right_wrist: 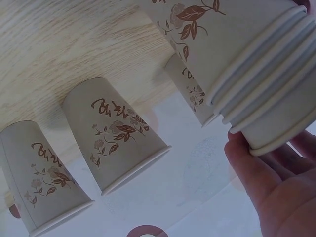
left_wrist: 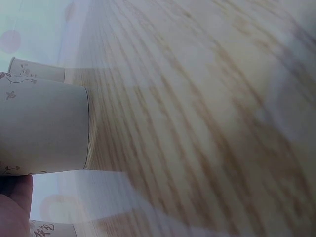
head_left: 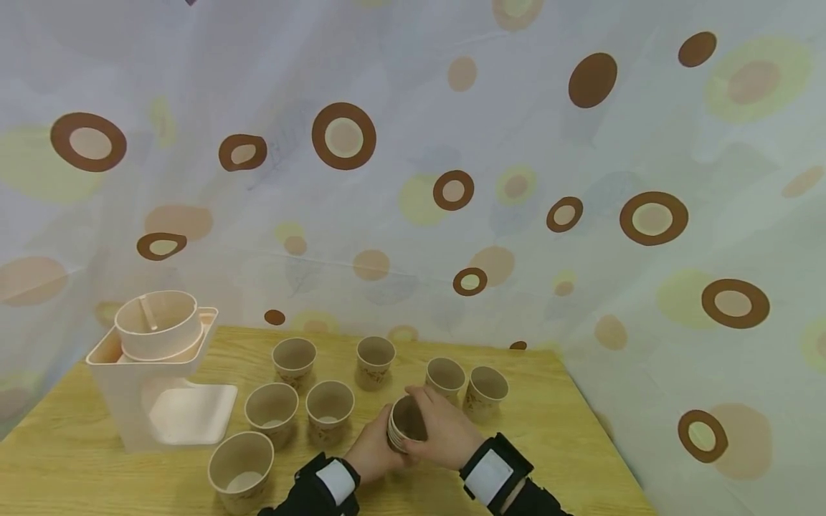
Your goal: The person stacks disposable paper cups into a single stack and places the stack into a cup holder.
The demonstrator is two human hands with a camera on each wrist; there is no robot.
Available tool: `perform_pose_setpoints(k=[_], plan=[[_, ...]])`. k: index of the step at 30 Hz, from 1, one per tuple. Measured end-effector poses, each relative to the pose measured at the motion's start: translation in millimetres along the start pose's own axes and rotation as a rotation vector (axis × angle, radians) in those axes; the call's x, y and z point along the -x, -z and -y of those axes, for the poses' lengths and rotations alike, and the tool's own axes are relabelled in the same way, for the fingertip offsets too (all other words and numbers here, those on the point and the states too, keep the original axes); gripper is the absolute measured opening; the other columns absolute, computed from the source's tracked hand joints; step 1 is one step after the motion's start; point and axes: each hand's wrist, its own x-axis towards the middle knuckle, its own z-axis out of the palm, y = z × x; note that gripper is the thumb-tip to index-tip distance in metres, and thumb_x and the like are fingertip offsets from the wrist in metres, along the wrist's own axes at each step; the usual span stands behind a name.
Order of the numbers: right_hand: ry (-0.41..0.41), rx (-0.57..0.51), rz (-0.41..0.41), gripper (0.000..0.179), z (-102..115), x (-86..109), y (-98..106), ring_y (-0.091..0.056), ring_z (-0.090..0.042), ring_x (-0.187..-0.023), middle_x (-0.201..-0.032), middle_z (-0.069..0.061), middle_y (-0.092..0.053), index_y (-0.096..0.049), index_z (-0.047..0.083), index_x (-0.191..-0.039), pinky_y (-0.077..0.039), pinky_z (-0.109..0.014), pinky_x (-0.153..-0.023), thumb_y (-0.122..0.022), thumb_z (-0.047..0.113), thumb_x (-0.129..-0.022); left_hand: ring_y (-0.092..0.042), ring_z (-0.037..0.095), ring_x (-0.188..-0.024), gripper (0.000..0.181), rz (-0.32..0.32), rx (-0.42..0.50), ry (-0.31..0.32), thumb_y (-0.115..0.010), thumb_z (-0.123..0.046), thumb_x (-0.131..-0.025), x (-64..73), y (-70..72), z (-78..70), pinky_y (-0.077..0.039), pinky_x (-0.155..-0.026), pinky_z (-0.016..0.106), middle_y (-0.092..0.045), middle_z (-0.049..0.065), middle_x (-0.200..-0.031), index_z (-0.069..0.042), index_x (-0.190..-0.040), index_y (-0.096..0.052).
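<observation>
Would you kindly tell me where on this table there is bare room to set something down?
The table is bare right of the rightmost cup and right hand, out to its right edge. Another patch lies in front of the cream-coloured device, left of the nearest cup. It is crowded between the device and the left hand, where cups cluster.
</observation>
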Motion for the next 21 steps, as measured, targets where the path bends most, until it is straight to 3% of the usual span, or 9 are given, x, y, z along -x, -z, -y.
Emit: perform_pose_setpoints(k=[21], plan=[[0.016, 0.04, -0.002, 0.07, -6.2, -0.1, -9.0, -0.057, -0.028, -0.105, -0.124, -0.013, -0.052, -0.043, 0.002, -0.132, -0.051, -0.041, -0.083, -0.071, 0.036, -0.078, -0.054, 0.036, -0.114, 0.074, -0.009, -0.024, -0.021, -0.078, -0.014, -0.068, 3.2, 0.5, -2.8, -0.043, -0.095, 0.051, -0.055, 0.022, -0.125, 0.001, -0.128, -0.039]])
